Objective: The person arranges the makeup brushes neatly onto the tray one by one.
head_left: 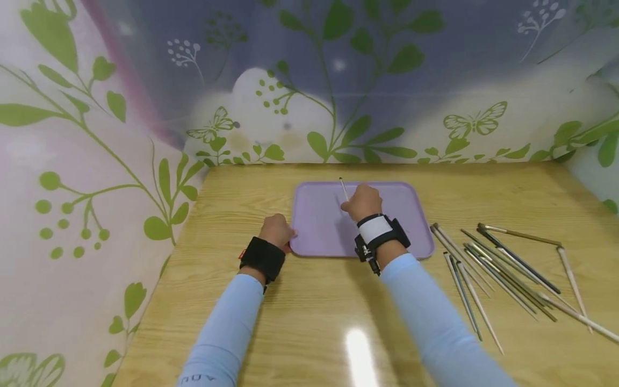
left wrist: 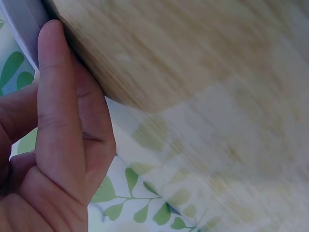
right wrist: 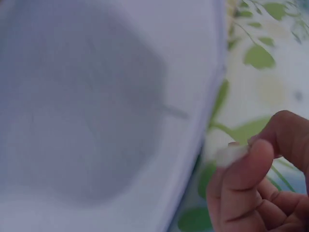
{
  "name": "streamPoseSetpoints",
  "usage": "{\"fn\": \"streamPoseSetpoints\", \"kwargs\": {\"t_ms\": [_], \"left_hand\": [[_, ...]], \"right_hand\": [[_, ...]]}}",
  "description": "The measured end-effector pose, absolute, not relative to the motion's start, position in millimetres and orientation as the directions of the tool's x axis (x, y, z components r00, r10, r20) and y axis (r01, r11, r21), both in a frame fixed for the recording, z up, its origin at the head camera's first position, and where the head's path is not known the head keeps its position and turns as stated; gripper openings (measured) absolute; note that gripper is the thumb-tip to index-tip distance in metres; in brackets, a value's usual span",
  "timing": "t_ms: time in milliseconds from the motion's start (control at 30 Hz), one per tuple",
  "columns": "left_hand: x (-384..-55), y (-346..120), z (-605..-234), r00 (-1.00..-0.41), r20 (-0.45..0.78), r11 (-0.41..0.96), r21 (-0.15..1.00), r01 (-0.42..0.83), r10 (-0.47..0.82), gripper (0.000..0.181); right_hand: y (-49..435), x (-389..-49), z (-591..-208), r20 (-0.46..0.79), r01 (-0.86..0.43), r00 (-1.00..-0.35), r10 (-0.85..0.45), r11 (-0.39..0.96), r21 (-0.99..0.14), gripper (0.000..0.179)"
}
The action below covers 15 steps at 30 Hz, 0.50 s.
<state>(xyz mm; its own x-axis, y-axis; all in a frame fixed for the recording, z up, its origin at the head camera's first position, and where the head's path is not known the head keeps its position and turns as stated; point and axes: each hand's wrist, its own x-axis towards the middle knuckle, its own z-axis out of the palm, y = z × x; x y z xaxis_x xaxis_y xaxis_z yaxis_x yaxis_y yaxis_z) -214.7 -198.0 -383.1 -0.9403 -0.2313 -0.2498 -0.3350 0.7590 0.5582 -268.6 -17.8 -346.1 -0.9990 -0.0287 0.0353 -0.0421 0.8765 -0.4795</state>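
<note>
Lilac tray (head_left: 316, 215) on wooden table (head_left: 304, 312): right hand (head_left: 364, 202) pinches brush (head_left: 344, 188) above it, left hand (head_left: 276, 230) pinches its left edge. Head view alone shows loose brushes (head_left: 517, 286) right of tray.

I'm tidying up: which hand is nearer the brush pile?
Right. The right hand is over the purple tray, left of the brush pile; the left hand is farther, at the tray's left edge.
</note>
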Motion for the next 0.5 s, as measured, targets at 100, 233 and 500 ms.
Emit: {"fn": "streamPoseSetpoints", "kwargs": {"t_ms": [100,233,500], "left_hand": [[-215,-197,-383,-0.934,-0.259,0.731,0.584,-0.354,-0.246,0.021],[-216,-198,-386,-0.929,-0.266,0.7,0.611,-0.369,-0.257,0.02],[-216,-200,-385,-0.911,-0.314,0.639,0.649,-0.413,-0.269,0.019]], "right_hand": [[-30,-268,-357,-0.009,-0.033,-0.999,-0.043,0.884,-0.466,0.028],[-44,-267,-368,-0.037,-0.038,-0.997,-0.062,0.893,-0.449,0.025],[-59,-265,-378,-0.07,-0.053,-0.994,-0.086,0.922,-0.385,0.019]]}}
